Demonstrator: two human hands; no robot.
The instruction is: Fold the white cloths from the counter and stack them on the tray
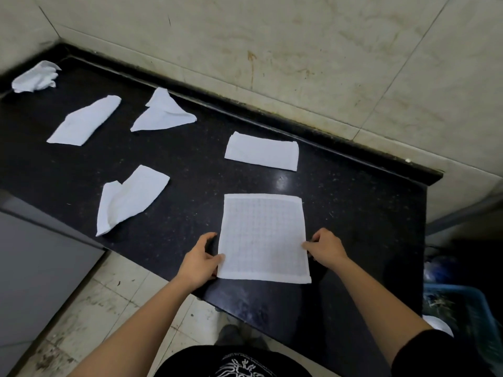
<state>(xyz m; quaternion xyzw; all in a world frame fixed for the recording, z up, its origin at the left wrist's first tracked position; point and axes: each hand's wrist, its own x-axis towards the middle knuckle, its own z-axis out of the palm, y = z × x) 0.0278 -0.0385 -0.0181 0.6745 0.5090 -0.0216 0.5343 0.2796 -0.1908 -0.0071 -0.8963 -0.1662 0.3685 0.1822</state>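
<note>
**Pinched at both edges**

The left hand (200, 261) pinched the left edge of the white square grid-weave cloth (264, 238). The right hand (325, 246) seemingly pinched its right edge, its fingers partly hidden. Between both grips the cloth lay spread flat on the black speckled stone counter (190, 164).

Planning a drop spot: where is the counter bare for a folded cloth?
Bare: counter right of the spread cloth, up to its end; also the gap between that cloth and the crumpled cloth on the left. Crowded: back left, three more loose cloths.
</note>
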